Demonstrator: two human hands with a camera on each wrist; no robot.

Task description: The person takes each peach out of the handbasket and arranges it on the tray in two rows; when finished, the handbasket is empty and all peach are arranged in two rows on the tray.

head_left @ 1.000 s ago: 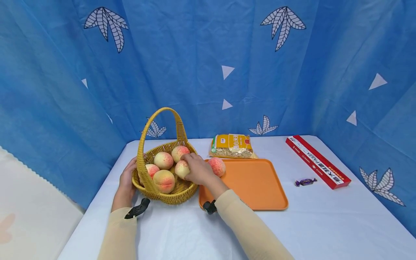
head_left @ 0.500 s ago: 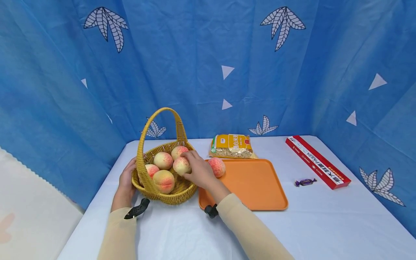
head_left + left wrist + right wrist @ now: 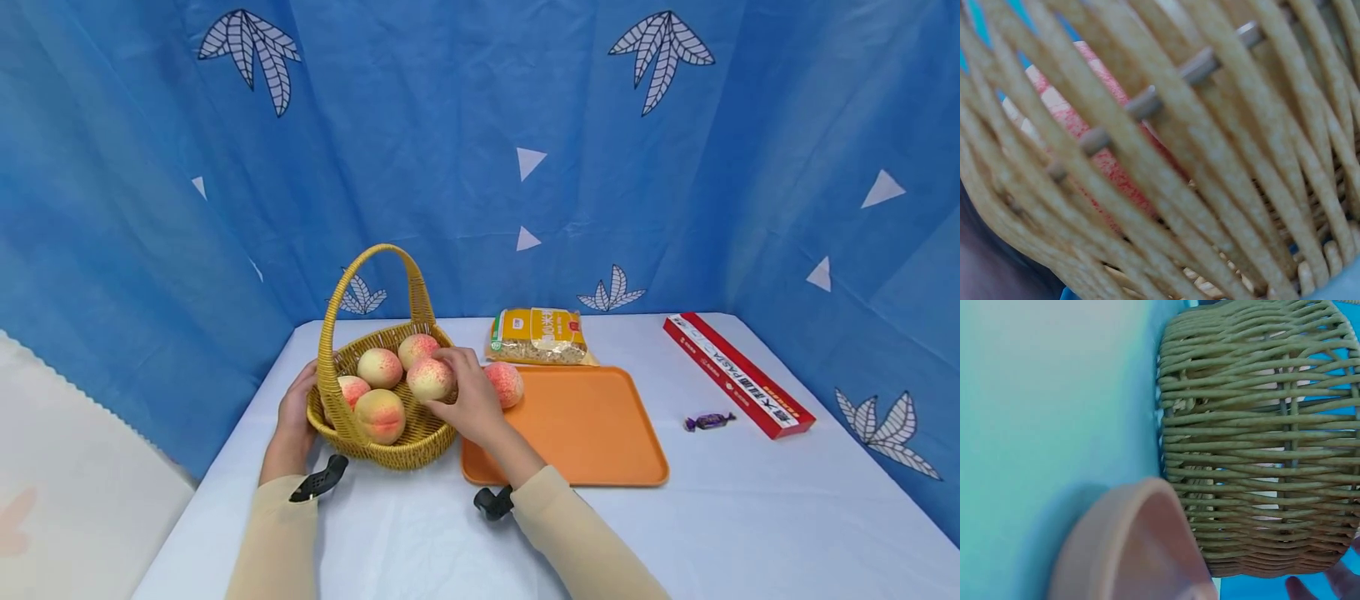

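A blue curtain (image 3: 480, 100) printed with pale leaves and triangles fills the top of the head view, above a table (image 3: 405, 542) covered in white cloth. Left of centre, the right hand (image 3: 474, 400) pinches a peach (image 3: 431, 380) between thumb and fingers, at the right side of the basket's opening; how high it is off the basket floor cannot be told. This peach is round and cream-yellow, with fine red speckles on its upper part.

The basket (image 3: 408, 456) is yellow-brown wicker with a tall arched handle (image 3: 381, 248). At least four other peaches (image 3: 380, 417) sit in it; the nearest is more orange, with a crease. The left hand (image 3: 296, 408) lies against the basket's left outer side; whether its fingers curl over the rim cannot be told. In the left wrist view, red-flecked skin shows between the strands.

Just right of the basket, an orange tray (image 3: 581, 433) carries a redder peach (image 3: 504, 385) at its upper left corner. A yellow food bag (image 3: 540, 336) lies behind the tray. Farther right are a purple-wrapped candy (image 3: 709, 422) and a slanting red box (image 3: 738, 375). White cloth runs from the tray's lower edge to the bottom of the frame.
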